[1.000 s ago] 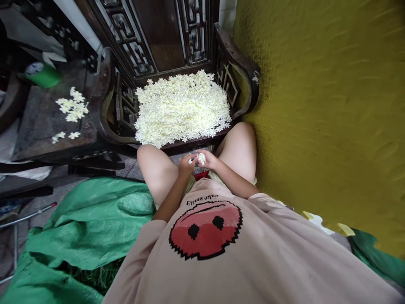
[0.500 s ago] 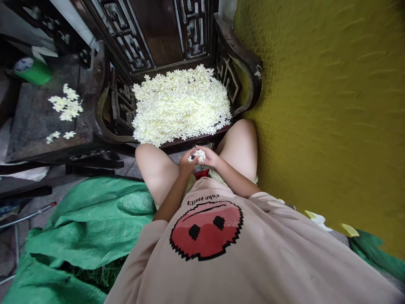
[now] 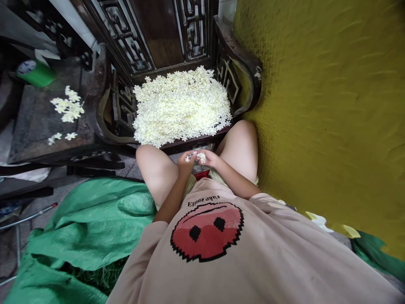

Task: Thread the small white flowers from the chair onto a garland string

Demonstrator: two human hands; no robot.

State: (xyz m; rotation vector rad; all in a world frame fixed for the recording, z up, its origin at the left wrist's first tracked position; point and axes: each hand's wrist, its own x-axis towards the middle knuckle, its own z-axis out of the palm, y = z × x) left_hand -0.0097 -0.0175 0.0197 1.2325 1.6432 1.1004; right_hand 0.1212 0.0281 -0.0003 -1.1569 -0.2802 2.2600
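Between my knees, my left hand [image 3: 185,162] has its fingers closed on a few small white flowers [image 3: 187,159]. Close beside it, my right hand [image 3: 209,158] is curled round a small bunch of white flowers [image 3: 201,157]. The fingertips of both hands nearly meet. Beyond my knees a thick heap of white flowers [image 3: 182,105] covers the seat of a dark carved wooden chair [image 3: 249,69]. Further white flowers [image 3: 70,107] lie on a dark wooden surface at the left.
A green roll [image 3: 36,73] lies on the dark wooden surface [image 3: 34,122]. A green sack [image 3: 104,211] with green stems inside is at the lower left. A yellow textured wall [image 3: 329,101] rises at the right. Metal tubing [image 3: 28,217] shows at the left edge.
My hands have shifted slightly, and the flowers between them now look split into smaller groups. The whole view has moved a little.
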